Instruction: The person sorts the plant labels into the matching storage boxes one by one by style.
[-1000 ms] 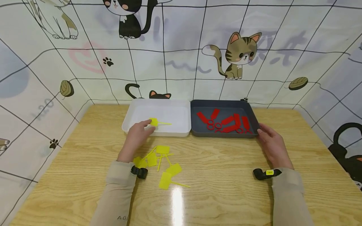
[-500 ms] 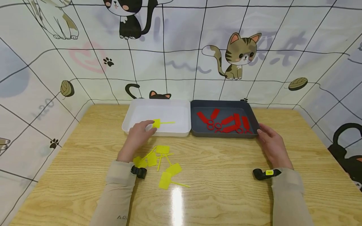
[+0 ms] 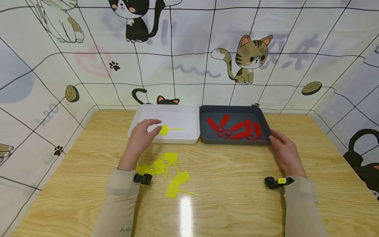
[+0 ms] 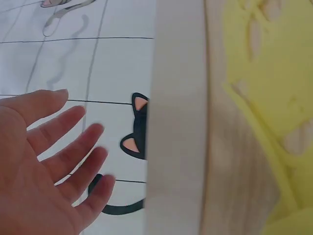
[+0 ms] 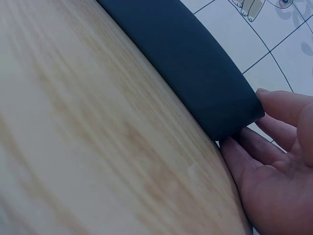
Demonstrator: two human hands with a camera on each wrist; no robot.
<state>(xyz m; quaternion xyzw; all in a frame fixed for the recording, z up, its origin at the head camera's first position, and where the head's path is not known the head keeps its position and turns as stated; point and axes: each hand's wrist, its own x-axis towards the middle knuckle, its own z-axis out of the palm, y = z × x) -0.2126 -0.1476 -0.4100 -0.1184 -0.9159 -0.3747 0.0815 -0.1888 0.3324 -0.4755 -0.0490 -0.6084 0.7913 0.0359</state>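
Note:
My left hand (image 3: 142, 134) is over the left part of the white tray (image 3: 189, 140), thumb and fingers apart with nothing between them. Just right of its thumb, a flat yellow tag with a thin stem (image 3: 164, 130) lies inside that tray. In the left wrist view the fingers (image 4: 73, 161) are spread, beside the pale tray wall (image 4: 178, 117). My right hand (image 3: 285, 151) holds the near right corner of the dark grey tray (image 3: 231, 142). The right wrist view has its fingers and thumb at the end of the dark wall (image 5: 195, 73).
Several more yellow tags (image 3: 173, 189) lie loose on the wooden table (image 3: 231, 197) in front of the white tray. Several flat red pieces with rings (image 3: 238, 126) are in the dark tray. Both trays stand side by side against the patterned backdrop (image 3: 189, 65).
The yellow tag shifted slightly right in the white tray while my left hand pinched it. Now the left fingers are parted from it and the hand is further left. The right hand stays put.

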